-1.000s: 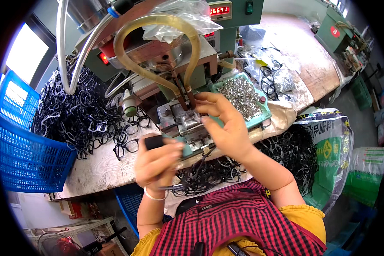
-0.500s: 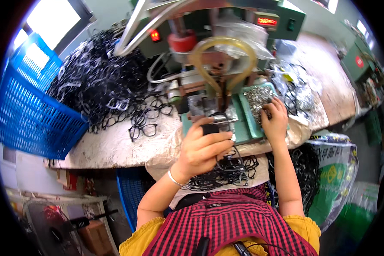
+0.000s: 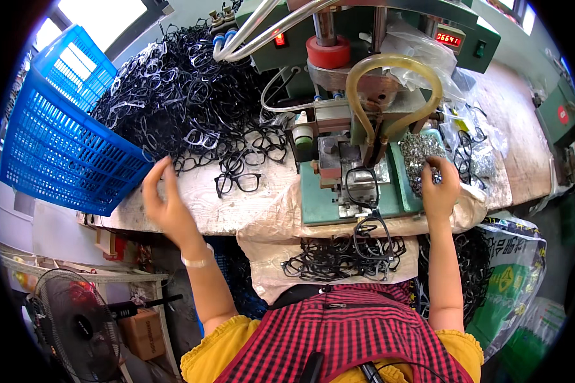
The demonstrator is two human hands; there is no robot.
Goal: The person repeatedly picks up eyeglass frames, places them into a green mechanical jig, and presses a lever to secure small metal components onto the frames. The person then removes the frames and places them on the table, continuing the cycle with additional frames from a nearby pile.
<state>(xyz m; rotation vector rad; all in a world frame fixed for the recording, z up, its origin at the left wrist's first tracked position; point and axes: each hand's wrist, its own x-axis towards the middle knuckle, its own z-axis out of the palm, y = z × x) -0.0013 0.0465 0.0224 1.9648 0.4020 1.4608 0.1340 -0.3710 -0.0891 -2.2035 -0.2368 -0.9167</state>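
Note:
My left hand [image 3: 174,207] is lifted over the table's front edge near the blue basket, its fingers stretched out and holding nothing I can see. A black eyeglass frame [image 3: 374,205] sits under the head of a small green press [image 3: 319,210], its lower lens ring hanging past the base's front edge. At the right of the press, a green tray [image 3: 415,203] holds a heap of small shiny metal parts [image 3: 415,156]. My right hand [image 3: 442,185] is at this heap, thumb and fingertips bent together; what they pinch is too small to make out.
A large pile of black eyeglass frames [image 3: 179,89] covers the table's back left, beside a tilted blue basket [image 3: 76,147]. One frame [image 3: 237,184] lies nearer. More frames [image 3: 313,258] rest on cloth before me. A yellowish hose [image 3: 437,76] loops at the press.
My left hand has left the frame at the press and swung left toward the basket. My right hand stays at the metal parts. The whole view has shifted.

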